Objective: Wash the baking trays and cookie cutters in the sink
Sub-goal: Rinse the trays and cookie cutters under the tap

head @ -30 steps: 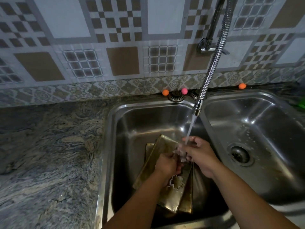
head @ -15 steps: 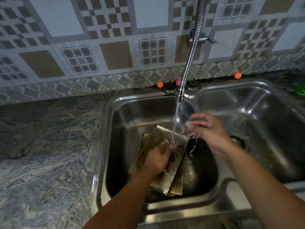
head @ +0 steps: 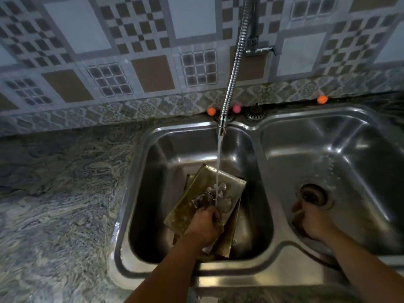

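Note:
Several brass-coloured baking trays (head: 192, 189) lean stacked in the left basin (head: 166, 162) of the steel sink. My left hand (head: 206, 226) grips thin metal cookie cutters (head: 216, 191) over the top tray, and the tap's stream falls on them. My right hand (head: 311, 221) is low in the right basin (head: 341, 154), just in front of the drain (head: 311, 193). Its fingers curl round what looks like a thin cookie cutter (head: 299, 212), mostly hidden by the hand.
A flexible spring tap (head: 234, 68) hangs over the left basin with water running from its nozzle (head: 222, 125). Small orange (head: 211, 111) and pink (head: 236, 108) balls sit on the sink's back rim. Marbled granite counter (head: 54, 193) lies to the left, tiled wall behind.
My right hand has left the stream and moved right and down into the right basin, near the drain. My left hand stays over the trays, holding cutters under the water.

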